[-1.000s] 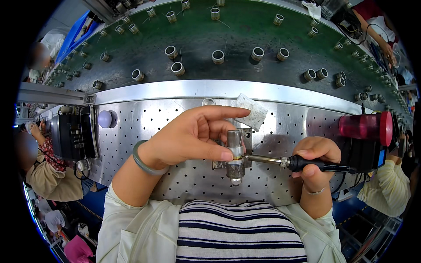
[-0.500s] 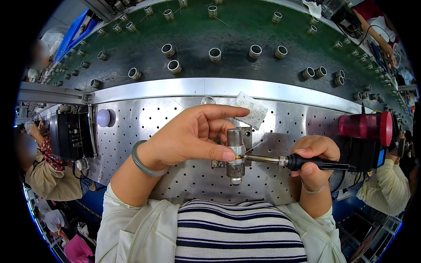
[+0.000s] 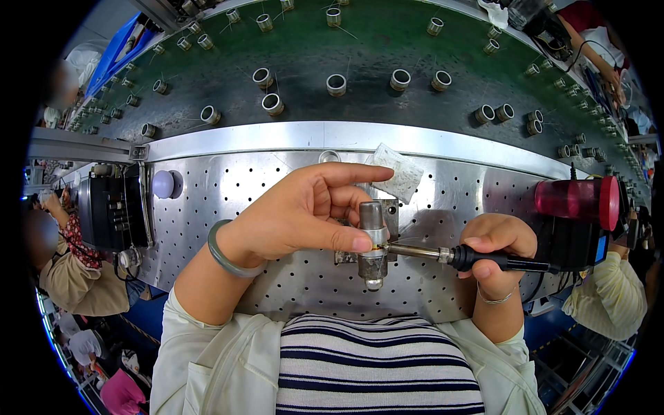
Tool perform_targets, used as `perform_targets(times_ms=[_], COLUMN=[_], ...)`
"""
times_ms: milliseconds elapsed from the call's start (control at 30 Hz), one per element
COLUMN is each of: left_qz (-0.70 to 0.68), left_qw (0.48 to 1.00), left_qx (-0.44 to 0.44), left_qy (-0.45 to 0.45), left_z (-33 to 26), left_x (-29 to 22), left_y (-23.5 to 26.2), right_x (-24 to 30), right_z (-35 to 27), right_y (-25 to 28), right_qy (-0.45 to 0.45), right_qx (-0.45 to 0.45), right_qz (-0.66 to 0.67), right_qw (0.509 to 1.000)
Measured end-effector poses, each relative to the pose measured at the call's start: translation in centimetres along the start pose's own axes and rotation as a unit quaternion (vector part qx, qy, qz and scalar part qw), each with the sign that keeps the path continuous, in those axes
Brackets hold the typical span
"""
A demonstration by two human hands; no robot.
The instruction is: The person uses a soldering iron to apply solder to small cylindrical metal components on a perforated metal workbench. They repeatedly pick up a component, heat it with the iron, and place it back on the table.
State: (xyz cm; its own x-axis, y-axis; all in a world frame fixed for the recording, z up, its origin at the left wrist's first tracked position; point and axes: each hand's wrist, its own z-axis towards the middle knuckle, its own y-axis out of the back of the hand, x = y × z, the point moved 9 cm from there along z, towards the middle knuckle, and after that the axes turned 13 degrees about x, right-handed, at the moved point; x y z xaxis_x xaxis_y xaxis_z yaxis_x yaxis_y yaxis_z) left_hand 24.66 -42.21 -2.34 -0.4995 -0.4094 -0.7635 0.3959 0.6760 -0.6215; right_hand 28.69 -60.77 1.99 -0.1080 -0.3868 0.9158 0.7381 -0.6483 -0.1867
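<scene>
Left hand [image 3: 297, 214] steadies metal cylinder [image 3: 373, 243] — right hand [image 3: 496, 250] presses soldering iron [image 3: 470, 259].

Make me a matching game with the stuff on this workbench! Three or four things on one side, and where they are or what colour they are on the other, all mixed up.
Things:
1. soldering iron
2. metal cylinder part
3. bracelet
4. round knob

Places and colours:
A. grey-green, around the left wrist
B. pale purple, at the left end of the perforated metal plate
C. black-handled, held in the right hand
D. silver, upright under the left hand thumb

Pairs: 1-C, 2-D, 3-A, 4-B
</scene>
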Motion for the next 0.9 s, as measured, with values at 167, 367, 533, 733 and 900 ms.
perform_targets(times_ms=[167, 367, 533, 733, 900], left_qz=[0.009, -0.001, -0.002, -0.010, -0.040], left_qw=[1.000, 1.000, 0.999, 1.000, 0.998], left_qx=[-0.003, -0.029, -0.032, -0.010, 0.012], left_qy=[0.005, 0.008, 0.004, 0.011, -0.039], left_z=[-0.1, -0.3, -0.2, 0.0, 0.1], left_x=[-0.1, 0.0, 0.0, 0.2, -0.9], left_y=[-0.1, -0.3, -0.4, -0.5, 0.9], right_x=[0.3, 0.1, 0.2, 0.3, 1.0], right_z=[0.0, 0.0, -0.1, -0.2, 0.1], right_y=[0.0, 0.1, 0.2, 0.8, 1.1], right_qy=[0.013, 0.007, 0.016, 0.021, 0.038], right_qx=[0.018, -0.008, 0.009, 0.005, -0.044], right_qz=[-0.038, 0.015, -0.022, -0.015, -0.029], right_qw=[0.999, 1.000, 1.000, 1.000, 0.998])
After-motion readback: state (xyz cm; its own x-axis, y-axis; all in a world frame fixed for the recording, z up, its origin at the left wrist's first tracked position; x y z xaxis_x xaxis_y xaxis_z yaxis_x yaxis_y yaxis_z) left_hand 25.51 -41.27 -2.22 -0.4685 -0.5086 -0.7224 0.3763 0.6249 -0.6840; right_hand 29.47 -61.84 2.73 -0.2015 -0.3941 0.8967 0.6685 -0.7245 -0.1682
